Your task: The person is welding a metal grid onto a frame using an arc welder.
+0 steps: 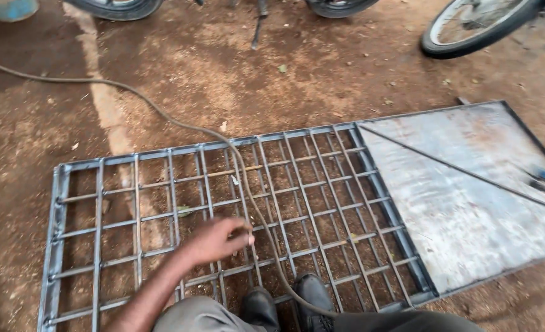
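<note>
Black shoes [288, 304] on grille [223, 209] — left hand [214, 241] gripping cable [162, 114]

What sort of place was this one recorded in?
Probably an outdoor metalworking or welding yard. A steel grille frame with a sheet-metal panel lies flat on bare dirt ground, a cable trails across it to the left hand, and bike wheels stand nearby.

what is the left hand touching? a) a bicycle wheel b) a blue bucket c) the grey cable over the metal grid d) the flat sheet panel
c: the left hand pinches the long grey cable where it crosses the welded grey metal bar grid lying on the brown dirt.
</note>
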